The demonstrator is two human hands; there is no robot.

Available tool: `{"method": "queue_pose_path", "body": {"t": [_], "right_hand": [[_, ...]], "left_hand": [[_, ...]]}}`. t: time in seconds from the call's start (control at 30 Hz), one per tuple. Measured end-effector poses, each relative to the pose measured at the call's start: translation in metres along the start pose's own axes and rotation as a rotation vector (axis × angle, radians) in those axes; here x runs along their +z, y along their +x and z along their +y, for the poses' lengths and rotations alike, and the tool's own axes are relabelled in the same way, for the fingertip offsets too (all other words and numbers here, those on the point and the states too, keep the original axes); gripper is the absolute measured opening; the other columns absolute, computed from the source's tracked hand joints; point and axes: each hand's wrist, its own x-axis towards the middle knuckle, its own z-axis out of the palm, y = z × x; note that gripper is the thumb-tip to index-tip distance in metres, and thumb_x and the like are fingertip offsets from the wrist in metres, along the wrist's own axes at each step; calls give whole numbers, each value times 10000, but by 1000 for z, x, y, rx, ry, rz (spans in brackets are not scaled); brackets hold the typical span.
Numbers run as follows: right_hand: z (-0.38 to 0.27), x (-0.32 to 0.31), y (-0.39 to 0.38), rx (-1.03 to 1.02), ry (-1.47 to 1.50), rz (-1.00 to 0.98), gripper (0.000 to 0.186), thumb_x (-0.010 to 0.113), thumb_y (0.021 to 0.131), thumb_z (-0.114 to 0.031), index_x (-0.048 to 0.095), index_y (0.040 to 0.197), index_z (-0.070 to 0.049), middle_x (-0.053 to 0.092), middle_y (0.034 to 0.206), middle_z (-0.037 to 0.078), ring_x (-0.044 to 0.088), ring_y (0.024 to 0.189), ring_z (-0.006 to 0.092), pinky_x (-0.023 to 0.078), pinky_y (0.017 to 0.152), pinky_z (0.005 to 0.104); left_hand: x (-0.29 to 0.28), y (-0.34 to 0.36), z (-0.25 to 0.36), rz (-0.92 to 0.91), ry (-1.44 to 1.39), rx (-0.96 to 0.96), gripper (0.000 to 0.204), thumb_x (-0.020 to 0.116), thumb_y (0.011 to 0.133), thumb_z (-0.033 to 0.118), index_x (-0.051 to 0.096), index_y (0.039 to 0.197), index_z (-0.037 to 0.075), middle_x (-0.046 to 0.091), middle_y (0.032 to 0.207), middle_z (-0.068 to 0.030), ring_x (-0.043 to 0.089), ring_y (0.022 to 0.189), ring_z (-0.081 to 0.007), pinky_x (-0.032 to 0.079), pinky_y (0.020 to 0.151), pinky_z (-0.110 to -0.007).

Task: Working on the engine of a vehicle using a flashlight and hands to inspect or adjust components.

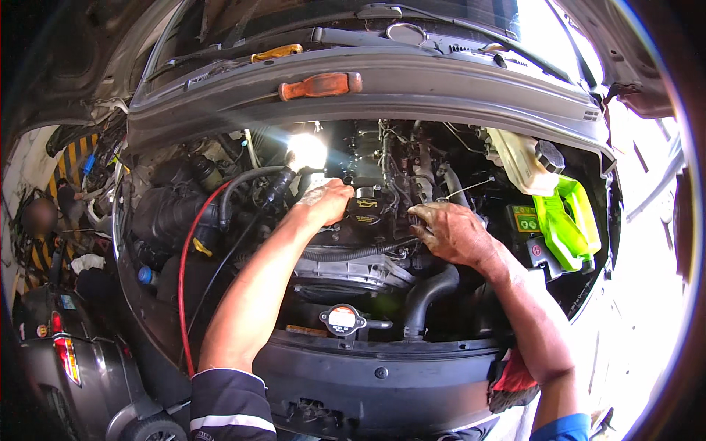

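Note:
Both my arms reach over the front of a car into its engine bay. My left hand [323,200] is closed at the top of the engine, just left of the black oil filler cap [365,205]; what its fingers grip is hidden. A brightly lit work lamp [307,151] shines just beyond it. My right hand [450,229] bends its fingers down at the right side of the engine, among hoses and wiring. Its fingertips are partly hidden, and I cannot make out what they hold. A thin metal rod [471,188] slants up beside that hand.
An orange-handled screwdriver [320,86] and a yellow-handled tool [276,53] lie behind the bay. At right are a white reservoir [512,158], a bright green plastic container [566,220] and a battery [523,219]. A red hose [182,287] runs left; the radiator cap [343,320] sits in front.

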Motion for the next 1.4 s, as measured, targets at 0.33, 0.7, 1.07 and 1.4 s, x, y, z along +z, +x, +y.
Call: {"method": "queue_pose_path", "body": {"t": [0.33,0.7,1.07,1.4], "right_hand": [[2,3,-1,-5,-4,-15,359,659,932,-239,674,1203,-5,712,1085,227,698,1006,371,569,895,454],[-6,-8,2,104,-12,-172,440,675,951,-357,650,1252,-36,707,1173,199,672,1119,353,545,968,436],[-4,-5,2,63,8,-141,492,681,944,-405,654,1230,-5,719,1132,200,692,1073,357,559,931,429],[-7,-7,3,40,37,-82,456,677,945,-409,668,1157,-5,714,987,212,701,954,385,566,831,459]], "left_hand": [[12,-4,-3,214,89,100,187,625,843,56,710,1009,60,704,1045,-85,615,1082,-259,495,964,-427],[0,-2,-3,104,58,114,200,594,862,67,690,1036,44,676,1090,-113,592,1123,-260,470,1020,-391],[12,1,-8,55,112,122,271,579,863,46,684,1111,16,676,1200,-99,547,1225,-260,431,1095,-369],[4,0,-5,63,95,108,184,592,853,43,690,1006,16,691,1118,-102,602,1103,-288,472,1019,-396]]}}
